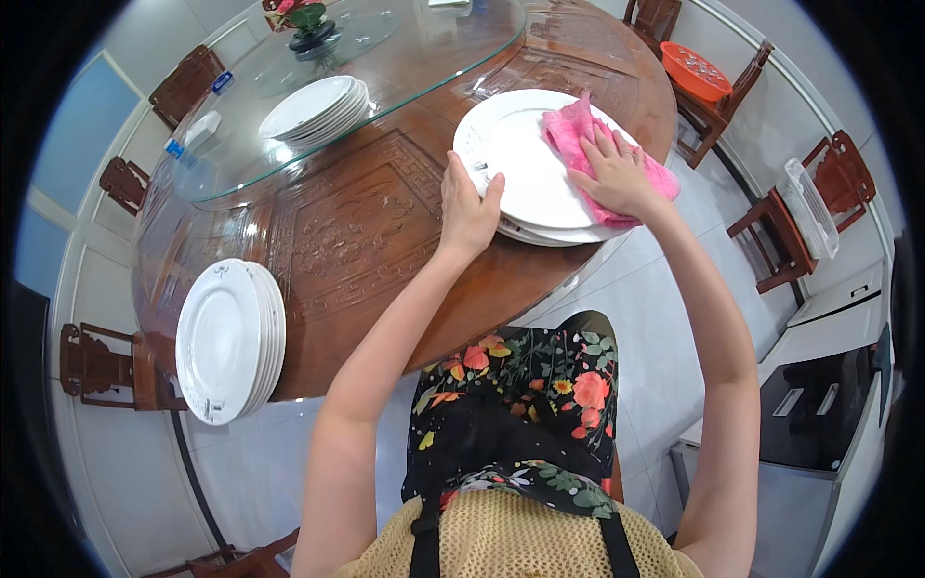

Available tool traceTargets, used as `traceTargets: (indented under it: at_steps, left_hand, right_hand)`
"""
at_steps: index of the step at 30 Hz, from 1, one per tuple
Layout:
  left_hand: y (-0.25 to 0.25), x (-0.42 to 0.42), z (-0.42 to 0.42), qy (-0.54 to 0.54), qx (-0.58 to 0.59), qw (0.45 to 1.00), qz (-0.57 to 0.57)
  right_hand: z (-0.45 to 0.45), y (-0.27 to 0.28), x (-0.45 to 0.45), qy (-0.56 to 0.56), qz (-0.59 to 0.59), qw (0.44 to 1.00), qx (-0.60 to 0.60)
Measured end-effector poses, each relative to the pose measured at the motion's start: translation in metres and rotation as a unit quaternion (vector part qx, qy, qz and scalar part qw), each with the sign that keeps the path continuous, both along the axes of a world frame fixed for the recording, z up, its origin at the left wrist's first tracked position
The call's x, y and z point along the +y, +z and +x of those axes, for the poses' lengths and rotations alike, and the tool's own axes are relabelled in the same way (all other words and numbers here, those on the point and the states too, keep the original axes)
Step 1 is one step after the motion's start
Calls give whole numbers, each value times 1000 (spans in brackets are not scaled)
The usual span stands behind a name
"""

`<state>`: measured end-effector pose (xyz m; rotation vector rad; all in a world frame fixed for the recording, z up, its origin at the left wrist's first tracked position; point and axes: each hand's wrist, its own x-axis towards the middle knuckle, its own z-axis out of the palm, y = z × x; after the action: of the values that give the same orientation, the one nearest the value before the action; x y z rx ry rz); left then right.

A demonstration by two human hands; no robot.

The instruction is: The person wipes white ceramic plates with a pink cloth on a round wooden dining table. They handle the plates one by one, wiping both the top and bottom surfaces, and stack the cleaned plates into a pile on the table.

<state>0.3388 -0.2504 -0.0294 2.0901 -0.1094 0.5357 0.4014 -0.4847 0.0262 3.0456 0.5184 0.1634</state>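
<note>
A large white plate [520,170] with a small dark print on its rim lies on top of a stack of plates [553,237], near the edge of a carved wooden round table [347,217]. My left hand [468,213] grips the top plate at its left rim, the thumb lying over the edge. Under my right hand [614,173] is a crumpled pink cloth [567,126], pressed against the right side of that plate with the fingers spread. Part of the cloth hangs past the rim.
An oval plate stack [220,339] stands at the table's left edge. More plates [311,108] sit on the glass turntable [426,43], beside a flower vase [314,36]. Chairs at the right hold an orange basin [695,71] and a clear plastic basket [809,209]. A black-topped appliance [816,412] stands at right.
</note>
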Motion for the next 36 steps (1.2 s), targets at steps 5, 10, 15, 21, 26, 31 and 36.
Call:
traceTargets:
  at_steps: [5, 10, 15, 21, 26, 31, 36]
  left_hand:
    - [-17, -3, 3, -18, -32, 998, -46]
    - [-16, -11, 2, -44, -20, 998, -46]
    - [-15, -2, 1, -56, -81, 991, -88]
    - [-17, -8, -7, -59, -91, 994, 31]
    - [-15, -11, -12, -51, -32, 998, -10]
    - [-16, -16, -12, -55, -37, 998, -17]
    - [-16, -12, -12, -53, -38, 998, -21]
  right_hand:
    - [43, -9, 36, 21, 30, 999, 6]
    - [68, -43, 86, 189, 106, 974, -65]
    - [13, -14, 98, 346, 278, 891, 99]
    - [-12, 8, 49, 365, 249, 883, 157]
    - [17, -2, -7, 242, 99, 963, 66]
    - [83, -20, -29, 110, 34, 988, -107]
    - [91, -34, 59, 164, 98, 980, -63]
